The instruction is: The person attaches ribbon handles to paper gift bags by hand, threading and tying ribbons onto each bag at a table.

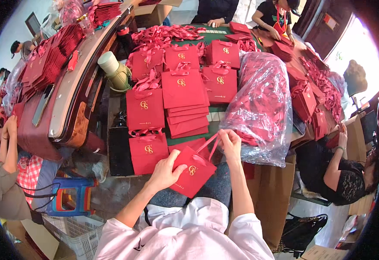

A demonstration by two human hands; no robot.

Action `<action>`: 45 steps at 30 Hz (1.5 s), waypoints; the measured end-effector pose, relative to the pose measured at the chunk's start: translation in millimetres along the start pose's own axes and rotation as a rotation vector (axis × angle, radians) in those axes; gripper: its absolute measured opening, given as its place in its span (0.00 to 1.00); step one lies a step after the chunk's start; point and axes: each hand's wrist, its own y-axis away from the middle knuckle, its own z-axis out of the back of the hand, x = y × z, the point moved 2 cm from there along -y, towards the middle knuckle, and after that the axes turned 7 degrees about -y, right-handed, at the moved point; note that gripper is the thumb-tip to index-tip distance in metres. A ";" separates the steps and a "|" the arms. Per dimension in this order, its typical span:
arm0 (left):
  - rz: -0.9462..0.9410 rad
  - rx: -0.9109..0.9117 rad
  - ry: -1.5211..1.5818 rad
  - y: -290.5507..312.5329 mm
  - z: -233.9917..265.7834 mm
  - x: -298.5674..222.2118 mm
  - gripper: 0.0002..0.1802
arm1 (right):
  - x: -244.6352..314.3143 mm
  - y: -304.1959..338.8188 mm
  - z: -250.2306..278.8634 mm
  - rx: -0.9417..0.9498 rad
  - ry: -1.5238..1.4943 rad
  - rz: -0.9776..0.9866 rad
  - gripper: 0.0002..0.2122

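Observation:
Over my lap is a small red paper gift bag [196, 180] with gold printing, tilted. My left hand [165, 173] grips its left side, thumb across the front. At its upper right my right hand [230, 145] pinches the red ribbon handle [213, 149], which is pulled up taut. Just beyond, a stack of flat red gift bags [183, 89] lies on the green table, with more piles around it. Nearest my left hand is another gift bag [142, 158] at the table's front edge. Part of a red bag shows behind the one I hold.
A clear plastic sack [265, 95] full of red ribboned pieces bulks at the right of the table. A pale cup-like container [111, 69] stands at the left. Other people work at side tables. A blue stool [70, 195] and a white crate [74, 234] are low left.

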 end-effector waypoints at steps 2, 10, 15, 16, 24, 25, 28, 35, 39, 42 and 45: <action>-0.026 -0.129 0.115 -0.2 10.3 -6.9 0.22 | 9.6 6.9 -1.2 -0.032 0.127 -0.021 0.09; 0.017 -0.174 0.147 -1.5 27.8 -24.3 0.21 | 33.3 69.1 -63.2 0.277 0.137 0.095 0.14; -0.255 -0.215 -0.070 5.4 38.5 -62.2 0.29 | 33.4 71.0 -77.6 0.326 0.251 0.296 0.15; -0.241 -0.169 0.008 5.2 37.8 -64.9 0.30 | 39.1 72.3 -79.5 0.359 0.078 0.150 0.14; -0.199 -0.063 -0.041 -11.4 -23.3 -18.3 0.26 | -0.2 51.4 -41.0 0.325 0.243 0.046 0.14; -0.226 -0.072 -0.065 -13.9 -30.3 -14.2 0.24 | 2.7 50.4 -34.8 0.224 0.510 0.175 0.14; -0.236 -0.075 -0.162 -14.3 -49.6 -2.4 0.21 | 19.2 46.3 -11.4 -0.010 0.755 0.474 0.10; -0.231 -0.045 -0.213 -16.1 -53.5 -6.7 0.20 | 33.9 22.8 39.3 -0.359 1.029 0.589 0.12; -0.243 -0.077 -0.204 -13.2 -50.8 -7.7 0.19 | 23.5 11.5 47.9 -0.259 1.016 0.591 0.10; -0.240 -0.090 -0.149 -12.5 -49.7 -1.7 0.18 | 23.4 12.6 42.8 -0.280 0.972 0.589 0.09; -0.209 -0.082 -0.101 -13.5 -46.9 -0.7 0.17 | 19.3 14.6 45.6 -0.262 0.900 0.623 0.08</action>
